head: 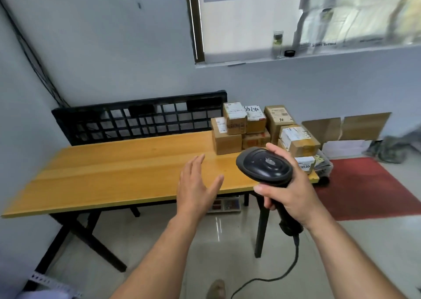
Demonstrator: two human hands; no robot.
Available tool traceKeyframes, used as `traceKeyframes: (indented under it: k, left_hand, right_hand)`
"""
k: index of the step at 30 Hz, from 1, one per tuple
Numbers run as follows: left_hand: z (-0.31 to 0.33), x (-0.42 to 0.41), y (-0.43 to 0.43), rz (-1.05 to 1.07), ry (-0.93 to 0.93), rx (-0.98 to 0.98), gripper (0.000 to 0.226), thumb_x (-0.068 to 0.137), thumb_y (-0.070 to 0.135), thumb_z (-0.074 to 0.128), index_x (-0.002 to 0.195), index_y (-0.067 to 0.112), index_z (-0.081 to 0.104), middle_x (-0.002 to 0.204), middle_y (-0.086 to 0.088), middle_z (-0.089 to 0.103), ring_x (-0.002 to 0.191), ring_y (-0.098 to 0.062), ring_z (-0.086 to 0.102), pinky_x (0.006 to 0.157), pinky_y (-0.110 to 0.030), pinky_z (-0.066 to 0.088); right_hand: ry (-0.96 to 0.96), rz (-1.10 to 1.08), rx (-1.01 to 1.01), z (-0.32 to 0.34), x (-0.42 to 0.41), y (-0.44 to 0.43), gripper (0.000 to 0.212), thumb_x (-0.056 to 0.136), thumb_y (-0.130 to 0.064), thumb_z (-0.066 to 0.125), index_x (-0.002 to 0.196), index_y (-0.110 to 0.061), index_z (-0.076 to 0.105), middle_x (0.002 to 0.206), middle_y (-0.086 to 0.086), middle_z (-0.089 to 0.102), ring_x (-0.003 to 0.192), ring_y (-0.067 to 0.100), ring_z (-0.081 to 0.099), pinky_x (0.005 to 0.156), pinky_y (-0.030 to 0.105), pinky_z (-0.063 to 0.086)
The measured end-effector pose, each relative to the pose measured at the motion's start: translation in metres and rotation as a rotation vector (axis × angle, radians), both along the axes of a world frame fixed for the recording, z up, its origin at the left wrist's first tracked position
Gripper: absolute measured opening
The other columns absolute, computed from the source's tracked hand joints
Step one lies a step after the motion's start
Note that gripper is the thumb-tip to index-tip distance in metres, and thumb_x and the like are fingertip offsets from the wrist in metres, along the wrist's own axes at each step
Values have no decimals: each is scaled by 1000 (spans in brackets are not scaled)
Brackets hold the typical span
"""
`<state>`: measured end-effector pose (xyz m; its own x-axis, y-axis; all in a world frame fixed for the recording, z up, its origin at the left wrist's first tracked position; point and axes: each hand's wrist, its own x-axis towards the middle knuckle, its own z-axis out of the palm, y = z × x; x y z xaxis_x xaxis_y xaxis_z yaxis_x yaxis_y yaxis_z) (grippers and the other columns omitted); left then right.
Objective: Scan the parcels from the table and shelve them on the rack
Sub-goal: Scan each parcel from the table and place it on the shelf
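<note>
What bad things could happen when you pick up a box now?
The parcels are stacked at the right end of the table, some near its edge. Pulling one out with only the open left hand might tip others onto the floor. The scanner in the right hand trails a cable across the floor near a foot, so it could snag or trip.

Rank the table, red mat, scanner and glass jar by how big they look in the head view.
1. table
2. red mat
3. scanner, though it is held near the camera, which inflates it
4. glass jar, far off on the sill
</note>
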<state>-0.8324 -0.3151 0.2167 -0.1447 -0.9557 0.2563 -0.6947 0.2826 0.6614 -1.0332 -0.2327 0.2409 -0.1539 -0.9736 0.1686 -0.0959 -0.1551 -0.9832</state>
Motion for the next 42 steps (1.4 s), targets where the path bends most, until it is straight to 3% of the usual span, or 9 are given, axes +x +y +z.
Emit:
traceKeyframes:
  k: [6,11,15,19,25,34,37,40,42]
  left_hand:
    - [0,-39,-60,-62,18,28,70,90,48,60,149,28,28,152,6,30,140,-12,26,115,-37,30]
    - [4,-66,-121,-101,47,23,72,88,48,62,149,29,28,152,7,31,138,-11,30,112,-35,35]
    - [10,-80,-172,-130,58,39,72,88,48,62,149,26,30,152,4,32,139,-13,30,113,-39,34]
    - [13,-91,-216,-162,71,31,70,90,44,62,149,22,32,151,1,34,138,-14,30,110,-33,31]
    - [11,-104,-272,-190,106,51,70,91,42,62,150,21,30,151,4,34,137,-10,29,101,-19,23]
    - [-6,-119,-336,-208,178,199,71,94,46,54,153,22,23,157,0,26,143,-16,27,114,-36,29]
    - [-14,-124,-352,-221,204,269,73,94,48,54,154,24,19,158,-2,24,142,-20,30,113,-44,34]
    - [-24,-128,-362,-236,213,352,76,94,50,52,155,22,15,158,-3,20,142,-22,29,112,-42,34]
    - [-33,-130,-364,-263,212,411,83,89,61,52,155,25,17,158,-3,20,141,-25,31,111,-45,36]
  right_hand:
    - [18,-91,8,4,-31,-44,87,74,4,81,132,-51,47,115,11,65,53,32,63,48,34,51]
    - [8,-147,11,10,-48,-94,84,66,-11,85,126,-58,49,104,13,67,53,31,63,49,36,52]
    - [38,-184,46,18,-58,-133,84,70,-8,85,129,-55,46,111,9,66,56,31,64,52,38,54]
    - [38,-223,67,23,-65,-168,84,63,-19,82,128,-58,46,111,10,65,55,28,64,52,36,53]
    - [50,-266,86,20,-76,-216,85,75,0,80,133,-52,45,108,14,65,54,28,62,53,36,53]
    - [107,-348,153,7,-82,-282,87,75,-5,81,132,-59,42,117,8,64,55,25,65,54,32,53]
    - [113,-370,182,3,-84,-299,88,76,-5,81,136,-55,39,116,7,64,54,22,65,54,31,53]
    - [118,-381,207,-3,-84,-314,89,76,-3,80,139,-51,39,121,3,62,53,21,64,53,28,52]
    - [121,-373,227,-9,-83,-323,89,76,-4,80,138,-52,38,124,1,60,54,21,64,53,28,52]
